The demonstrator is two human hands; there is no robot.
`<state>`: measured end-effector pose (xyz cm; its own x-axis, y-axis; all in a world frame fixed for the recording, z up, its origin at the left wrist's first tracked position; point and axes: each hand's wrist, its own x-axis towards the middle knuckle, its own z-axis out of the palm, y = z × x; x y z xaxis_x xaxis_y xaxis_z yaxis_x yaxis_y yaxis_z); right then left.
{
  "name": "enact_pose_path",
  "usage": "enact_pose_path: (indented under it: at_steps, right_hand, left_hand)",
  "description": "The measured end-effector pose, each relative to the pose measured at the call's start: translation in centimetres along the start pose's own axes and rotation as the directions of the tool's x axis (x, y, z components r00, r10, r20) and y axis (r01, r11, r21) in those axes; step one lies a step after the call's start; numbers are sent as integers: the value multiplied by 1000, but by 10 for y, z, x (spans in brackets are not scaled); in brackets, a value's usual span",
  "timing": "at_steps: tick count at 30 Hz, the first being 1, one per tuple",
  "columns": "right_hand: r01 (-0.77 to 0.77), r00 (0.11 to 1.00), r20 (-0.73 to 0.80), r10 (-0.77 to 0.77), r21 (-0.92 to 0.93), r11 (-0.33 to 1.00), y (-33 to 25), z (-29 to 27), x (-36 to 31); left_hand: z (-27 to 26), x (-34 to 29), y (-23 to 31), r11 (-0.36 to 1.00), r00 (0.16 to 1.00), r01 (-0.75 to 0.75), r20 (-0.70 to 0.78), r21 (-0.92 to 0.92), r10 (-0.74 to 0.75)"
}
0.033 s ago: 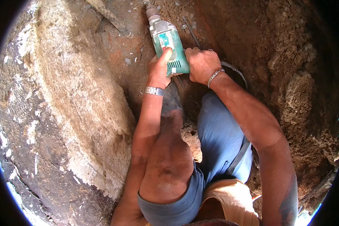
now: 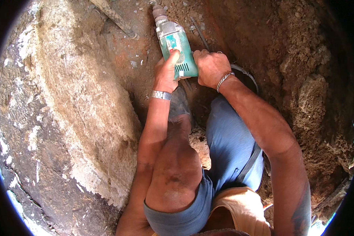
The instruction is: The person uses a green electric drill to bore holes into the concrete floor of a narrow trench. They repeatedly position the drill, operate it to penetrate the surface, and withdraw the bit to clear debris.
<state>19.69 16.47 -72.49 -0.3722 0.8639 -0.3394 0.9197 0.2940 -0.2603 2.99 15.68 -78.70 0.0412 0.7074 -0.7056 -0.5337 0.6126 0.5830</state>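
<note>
A green power drill (image 2: 188, 59) with a grey metal front and a brownish chuck (image 2: 159, 13) points toward the far side, leaning slightly left. My left hand (image 2: 166, 75) is closed on its left side near the rear, thumb lying over the top of the body. On the drill's right rear side my right hand (image 2: 212, 67) makes a fist around what appears to be the handle, which the fingers hide. The tip beyond the chuck is cut off or too small to make out at the upper edge.
A rough, pale-patched rock or wall face (image 2: 82, 98) rises on the left, and a crumbly earth bank (image 2: 310, 94) on the right. A pole (image 2: 112, 15) lies at the upper left. A pale cable (image 2: 246, 72) curves beside my right wrist. My bent knees are close below the drill.
</note>
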Motion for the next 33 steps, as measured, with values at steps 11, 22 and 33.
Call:
enact_pose_path:
  at_steps: [11, 22, 33]
  right_hand:
    - [13, 1000, -13, -13, 14, 1000, 2, 2, 0]
    - [15, 1000, -26, -14, 55, 998, 8, 12, 1]
    - [-41, 996, 76, 36, 53, 998, 7, 9, 4]
  left_hand:
    - [1, 0, -1, 1000, 1000, -13, 27, 26, 12]
    - [9, -6, 2, 995, 1000, -15, -24, 102, 17]
    - [7, -4, -2, 996, 1000, -11, -23, 91, 13]
